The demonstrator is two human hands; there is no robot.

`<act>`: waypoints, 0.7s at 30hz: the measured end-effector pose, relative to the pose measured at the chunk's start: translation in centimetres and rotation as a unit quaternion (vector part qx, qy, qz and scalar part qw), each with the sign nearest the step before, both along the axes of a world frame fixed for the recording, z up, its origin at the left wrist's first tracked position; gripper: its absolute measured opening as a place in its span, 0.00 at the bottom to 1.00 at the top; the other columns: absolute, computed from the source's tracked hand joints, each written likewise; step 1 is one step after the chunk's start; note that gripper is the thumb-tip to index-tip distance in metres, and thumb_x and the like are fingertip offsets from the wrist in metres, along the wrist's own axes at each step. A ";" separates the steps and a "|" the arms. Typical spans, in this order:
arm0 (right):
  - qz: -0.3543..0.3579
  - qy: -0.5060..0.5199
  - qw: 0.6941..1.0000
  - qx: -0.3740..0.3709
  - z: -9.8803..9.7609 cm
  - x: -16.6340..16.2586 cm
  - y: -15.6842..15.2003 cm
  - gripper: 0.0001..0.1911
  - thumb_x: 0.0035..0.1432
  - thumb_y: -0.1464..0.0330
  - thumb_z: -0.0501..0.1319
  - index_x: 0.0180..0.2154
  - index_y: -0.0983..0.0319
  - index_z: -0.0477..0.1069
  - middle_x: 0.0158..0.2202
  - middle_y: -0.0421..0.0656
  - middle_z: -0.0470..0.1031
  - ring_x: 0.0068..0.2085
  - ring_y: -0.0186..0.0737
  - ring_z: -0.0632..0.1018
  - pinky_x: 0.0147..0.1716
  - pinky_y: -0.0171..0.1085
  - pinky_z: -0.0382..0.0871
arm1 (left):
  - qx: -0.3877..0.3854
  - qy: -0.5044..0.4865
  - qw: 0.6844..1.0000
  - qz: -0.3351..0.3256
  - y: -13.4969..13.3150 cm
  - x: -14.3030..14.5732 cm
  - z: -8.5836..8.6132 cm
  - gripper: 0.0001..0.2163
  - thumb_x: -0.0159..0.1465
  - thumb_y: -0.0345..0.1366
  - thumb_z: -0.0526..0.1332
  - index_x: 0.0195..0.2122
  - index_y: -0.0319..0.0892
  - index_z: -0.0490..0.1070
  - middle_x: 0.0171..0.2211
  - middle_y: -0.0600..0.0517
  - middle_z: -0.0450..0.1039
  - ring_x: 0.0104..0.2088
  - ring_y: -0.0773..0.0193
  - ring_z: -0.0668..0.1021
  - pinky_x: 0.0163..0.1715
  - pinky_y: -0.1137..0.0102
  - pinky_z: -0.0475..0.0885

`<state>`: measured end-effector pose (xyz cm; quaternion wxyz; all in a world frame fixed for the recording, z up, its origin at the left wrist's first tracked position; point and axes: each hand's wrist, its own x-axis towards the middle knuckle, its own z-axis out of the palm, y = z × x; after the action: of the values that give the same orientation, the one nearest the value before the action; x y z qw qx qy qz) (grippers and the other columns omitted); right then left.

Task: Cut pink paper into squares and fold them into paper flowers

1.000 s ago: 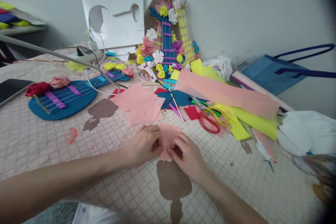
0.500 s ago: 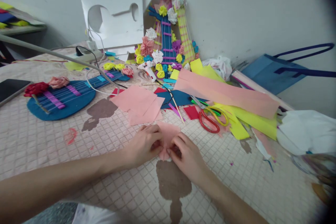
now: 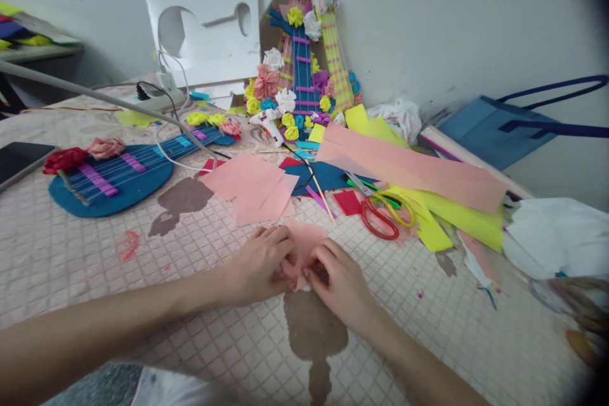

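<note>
Between my hands is a piece of pink crepe paper, gathered at its near end and spread flat at its far end. My left hand is closed on the paper's left side, with the fingertips curled over it. On the opposite side my right hand pinches the near right edge between thumb and fingers. The fingertips partly hide the gathered part. Just beyond lies a stack of pink paper squares.
Scissors with red and yellow handles lie right of the stack, by pink and yellow paper strips. A blue paper guitar rests at left. Behind stand a hot glue gun and flower-covered guitars. A white cable crosses the left side.
The fingers of my left hand have shifted slightly on the pink paper, and its near end looks more folded. My right hand stays almost in place.
</note>
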<state>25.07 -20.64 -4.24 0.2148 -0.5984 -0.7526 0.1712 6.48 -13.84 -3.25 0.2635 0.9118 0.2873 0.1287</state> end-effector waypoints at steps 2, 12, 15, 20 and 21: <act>0.000 -0.001 1.000 -0.001 0.0 0.0 0.0 0.05 0.56 0.75 0.57 0.30 0.60 0.64 0.33 0.40 0.66 0.37 0.39 0.70 0.35 0.37 0.65 | -0.004 0.007 1.000 -0.006 0.0 -0.1 0.0 0.11 0.50 0.32 0.66 0.34 0.41 0.68 0.39 0.52 0.67 0.42 0.58 0.70 0.43 0.62 0.62; 0.000 0.000 1.000 0.000 0.1 0.0 0.0 0.05 0.56 0.75 0.57 0.30 0.60 0.64 0.33 0.40 0.66 0.37 0.39 0.70 0.35 0.37 0.65 | -0.016 0.027 0.999 -0.011 0.3 0.0 0.5 0.05 0.58 0.34 0.61 0.34 0.41 0.67 0.38 0.50 0.67 0.43 0.58 0.70 0.44 0.62 0.61; 0.001 0.001 1.000 0.001 0.1 0.0 0.0 0.05 0.56 0.75 0.57 0.30 0.60 0.64 0.33 0.40 0.66 0.37 0.38 0.70 0.35 0.37 0.65 | -0.008 0.041 0.999 0.004 0.0 0.4 0.7 0.06 0.58 0.35 0.62 0.32 0.40 0.66 0.38 0.50 0.67 0.43 0.57 0.70 0.43 0.62 0.61; 0.003 -0.001 1.000 0.003 0.3 -0.1 0.0 0.06 0.55 0.77 0.57 0.30 0.60 0.64 0.34 0.40 0.67 0.37 0.39 0.70 0.35 0.36 0.65 | 0.007 0.032 0.999 0.017 -0.5 0.5 0.7 0.12 0.54 0.40 0.65 0.33 0.41 0.65 0.39 0.50 0.67 0.42 0.56 0.70 0.42 0.62 0.62; 0.003 -0.001 1.000 0.005 0.3 -0.1 0.0 0.06 0.55 0.77 0.57 0.30 0.60 0.64 0.34 0.40 0.67 0.37 0.39 0.70 0.35 0.36 0.65 | 0.008 0.034 0.999 0.018 -0.5 0.5 0.6 0.12 0.54 0.40 0.66 0.33 0.41 0.65 0.39 0.50 0.67 0.42 0.56 0.70 0.42 0.62 0.62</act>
<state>25.01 -20.64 -3.92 0.2165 -0.5951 -0.7556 0.1673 7.01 -14.39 -2.62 0.2440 0.9123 0.3118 0.1050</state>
